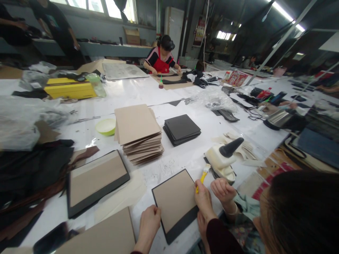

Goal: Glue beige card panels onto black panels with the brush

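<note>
A beige board with a black border [176, 201] lies flat in front of me. Its black band is widest along the near side. My left hand [149, 222] is closed at the board's left edge, and its fingertips hide whatever they may pinch. Over the right edge, my right hand [203, 199] grips the yellow handle of a glue brush [204, 173], bristles pointing away from me. Just beyond the bristles stands a cream, glue-smeared container [218, 158] with a black cone-shaped top. A second bordered board [99, 180] rests on the left.
A tall stack of beige boards [137, 127] stands behind the board, beside a stack of black panels [182, 128]. At right, a co-worker's closed hand [224, 190] is close to my right hand. A larger beige sheet [103, 234] lies at front left. Another person in a red apron [162, 65] works across the table.
</note>
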`<state>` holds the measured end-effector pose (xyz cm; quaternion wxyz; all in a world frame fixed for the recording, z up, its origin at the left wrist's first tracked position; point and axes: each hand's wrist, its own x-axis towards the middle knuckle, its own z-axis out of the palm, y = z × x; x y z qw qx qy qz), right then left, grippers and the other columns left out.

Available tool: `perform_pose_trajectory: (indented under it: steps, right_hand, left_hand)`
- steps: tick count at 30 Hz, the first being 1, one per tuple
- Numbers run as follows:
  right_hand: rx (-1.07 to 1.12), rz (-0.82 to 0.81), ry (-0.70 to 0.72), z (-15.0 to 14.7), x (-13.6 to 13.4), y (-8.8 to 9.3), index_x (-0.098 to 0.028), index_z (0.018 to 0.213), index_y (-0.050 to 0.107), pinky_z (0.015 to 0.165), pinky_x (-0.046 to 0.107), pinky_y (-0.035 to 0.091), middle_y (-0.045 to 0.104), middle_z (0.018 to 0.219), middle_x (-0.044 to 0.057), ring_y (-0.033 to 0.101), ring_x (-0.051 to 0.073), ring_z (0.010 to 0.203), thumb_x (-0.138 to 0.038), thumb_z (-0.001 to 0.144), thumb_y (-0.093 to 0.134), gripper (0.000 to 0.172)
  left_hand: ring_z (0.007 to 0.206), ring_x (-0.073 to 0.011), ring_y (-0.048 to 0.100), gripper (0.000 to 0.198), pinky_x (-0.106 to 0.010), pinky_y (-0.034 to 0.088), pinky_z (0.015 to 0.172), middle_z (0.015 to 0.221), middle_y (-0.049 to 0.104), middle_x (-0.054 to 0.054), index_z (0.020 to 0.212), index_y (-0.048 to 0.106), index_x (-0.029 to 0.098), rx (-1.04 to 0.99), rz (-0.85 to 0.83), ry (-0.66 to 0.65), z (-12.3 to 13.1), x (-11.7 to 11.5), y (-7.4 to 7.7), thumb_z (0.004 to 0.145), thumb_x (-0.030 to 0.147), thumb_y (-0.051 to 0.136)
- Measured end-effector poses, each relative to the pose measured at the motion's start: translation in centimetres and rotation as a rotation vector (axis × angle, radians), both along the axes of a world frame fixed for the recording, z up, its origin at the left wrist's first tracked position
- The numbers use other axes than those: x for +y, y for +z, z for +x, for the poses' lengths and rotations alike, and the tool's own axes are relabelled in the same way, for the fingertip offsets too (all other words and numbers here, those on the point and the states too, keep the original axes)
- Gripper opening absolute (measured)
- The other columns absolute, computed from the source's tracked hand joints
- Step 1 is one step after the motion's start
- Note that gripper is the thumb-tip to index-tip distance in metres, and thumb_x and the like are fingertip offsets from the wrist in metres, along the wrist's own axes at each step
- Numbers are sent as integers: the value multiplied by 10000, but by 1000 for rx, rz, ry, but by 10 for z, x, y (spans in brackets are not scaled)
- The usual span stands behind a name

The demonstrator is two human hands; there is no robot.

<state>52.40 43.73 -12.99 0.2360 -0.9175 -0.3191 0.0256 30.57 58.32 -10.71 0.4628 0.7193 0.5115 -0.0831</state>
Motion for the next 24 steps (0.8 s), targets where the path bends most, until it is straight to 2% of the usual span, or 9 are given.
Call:
perform_pose_trajectory:
  steps: [12, 24]
  right_hand:
    - [-29, -60, -25, -1, 0, -2, -209, 827, 496, 537, 258, 225, 526, 669, 9, 464, 163, 609, -85, 845, 350, 193]
    - [-11, -68, 21, -1, 0, -1, -207, 829, 482, 558, 277, 212, 519, 684, 16, 427, 166, 608, -161, 898, 387, 125]
  left_hand:
    - [493, -143, 622, 305, -240, 402, 520, 587, 657, -38, 639, 535, 190, 3, -17, 16, 3, 1, 5, 918, 284, 456]
    - [477, -134, 616, 243, -224, 401, 473, 625, 675, -63, 689, 580, 162, -7, -40, 81, -1, 1, 6, 887, 272, 492]
